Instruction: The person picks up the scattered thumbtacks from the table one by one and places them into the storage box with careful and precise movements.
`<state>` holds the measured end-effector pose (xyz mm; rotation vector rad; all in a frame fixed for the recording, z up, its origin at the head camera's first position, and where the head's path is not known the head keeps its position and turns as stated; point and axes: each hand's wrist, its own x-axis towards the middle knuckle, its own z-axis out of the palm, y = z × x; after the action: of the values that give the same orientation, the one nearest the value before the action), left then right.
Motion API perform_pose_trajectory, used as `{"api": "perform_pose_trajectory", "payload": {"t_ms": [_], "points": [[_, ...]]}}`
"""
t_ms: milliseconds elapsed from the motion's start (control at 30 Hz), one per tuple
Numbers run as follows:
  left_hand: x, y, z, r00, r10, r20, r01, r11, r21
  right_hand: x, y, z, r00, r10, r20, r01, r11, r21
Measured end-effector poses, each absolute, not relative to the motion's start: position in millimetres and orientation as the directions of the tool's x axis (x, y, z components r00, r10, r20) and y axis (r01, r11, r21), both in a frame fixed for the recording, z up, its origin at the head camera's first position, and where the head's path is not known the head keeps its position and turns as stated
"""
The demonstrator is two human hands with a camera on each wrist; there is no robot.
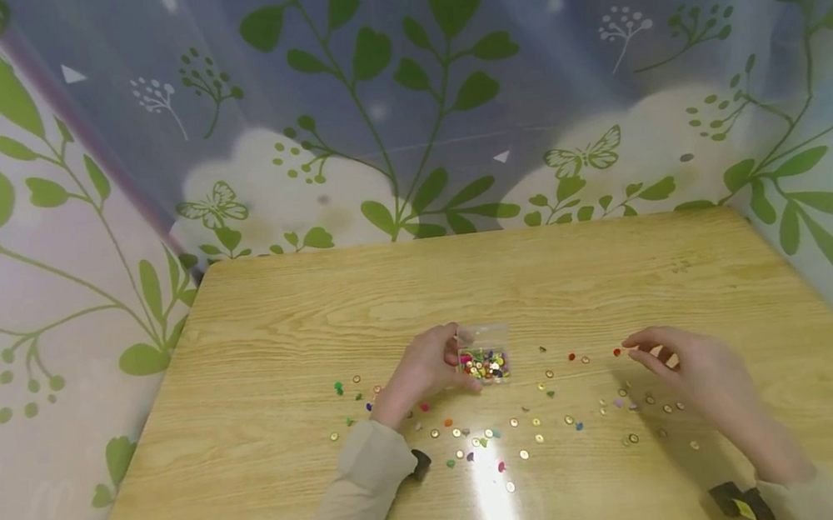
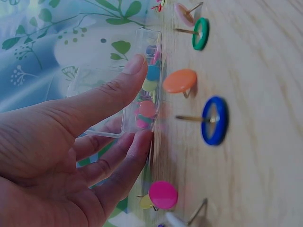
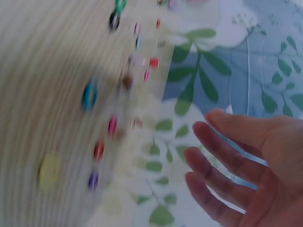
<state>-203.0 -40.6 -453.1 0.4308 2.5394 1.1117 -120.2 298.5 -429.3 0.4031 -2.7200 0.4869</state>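
Observation:
My left hand [image 1: 427, 365] holds a small clear plastic box [image 1: 485, 362] by its left side. In the left wrist view the thumb of that left hand [image 2: 90, 142] lies along the near wall of the plastic box [image 2: 142, 106], with fingers at its lower end. Colourful thumbtacks [image 1: 483, 367] fill the box, and its clear lid [image 1: 484, 335] stands raised at the back. Over to the right, my right hand [image 1: 690, 363] hovers above the table, fingertips close to a red thumbtack [image 1: 617, 352]. The right wrist view shows this right hand [image 3: 236, 161] with loosely bent, spread fingers holding nothing.
Loose thumbtacks lie scattered across the wooden table [image 1: 278, 307], among them an orange thumbtack [image 2: 181, 81], a blue thumbtack [image 2: 215, 120] and a pink thumbtack [image 2: 163, 195]; several have their pins sticking up. A leaf-patterned curtain [image 1: 404, 127] hangs behind the table.

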Motion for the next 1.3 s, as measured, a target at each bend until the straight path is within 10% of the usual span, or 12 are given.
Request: {"api": "perform_pose_trajectory", "payload": {"t_ms": [433, 1300], "points": [[-203.5, -40.1, -452.5, -0.898, 0.398, -0.190, 0.132, 0.654, 0.745, -99.0, 346.4, -431.3, -0.978, -0.192, -0.084, -0.153, 0.928, -0.339], [-203.5, -40.8, -452.6, -0.895, 0.405, -0.188, 0.142, 0.658, 0.739, -102.7, 341.5, -441.8, -0.989, -0.151, -0.008, -0.140, 0.934, -0.328]]}}
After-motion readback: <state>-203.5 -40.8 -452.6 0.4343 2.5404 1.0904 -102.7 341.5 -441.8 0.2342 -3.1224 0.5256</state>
